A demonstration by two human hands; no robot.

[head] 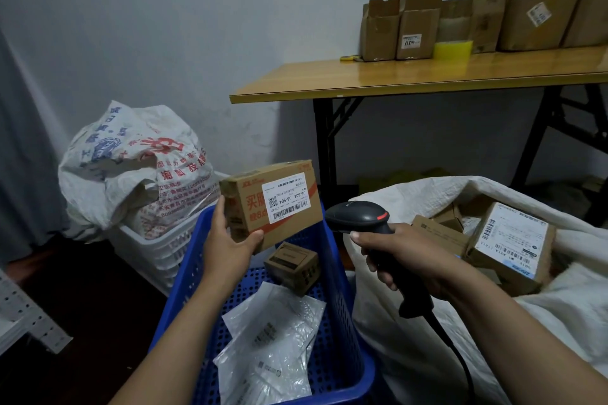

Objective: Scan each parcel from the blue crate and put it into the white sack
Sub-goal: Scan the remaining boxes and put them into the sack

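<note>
At the centre of the frame, a brown cardboard parcel (273, 204) with a white shipping label facing the camera is held above the far end of a blue crate (337, 293). The left hand (227, 240) grips its lower left corner, thumb pressed on the front face and fingers curled round the end. Just to the right, not touching the parcel, is a black handheld scanner (358, 215) with its head turned toward the label. The right hand (404, 256) holds it with the fingers wrapped tight round the handle. A cable trails down from the handle.

Inside the blue crate lie a small cardboard box (292, 268) and several clear plastic mailers (273, 339). At lower right, touching the crate, a white sack (394, 339) stands open with boxed parcels (510, 243) inside it.

At middle left, a printed woven bag (131, 158) sits in a white crate (158, 246) against the wall. In the upper right, a wooden table (394, 79) with black legs carries a row of opened cardboard boxes (418, 26).
</note>
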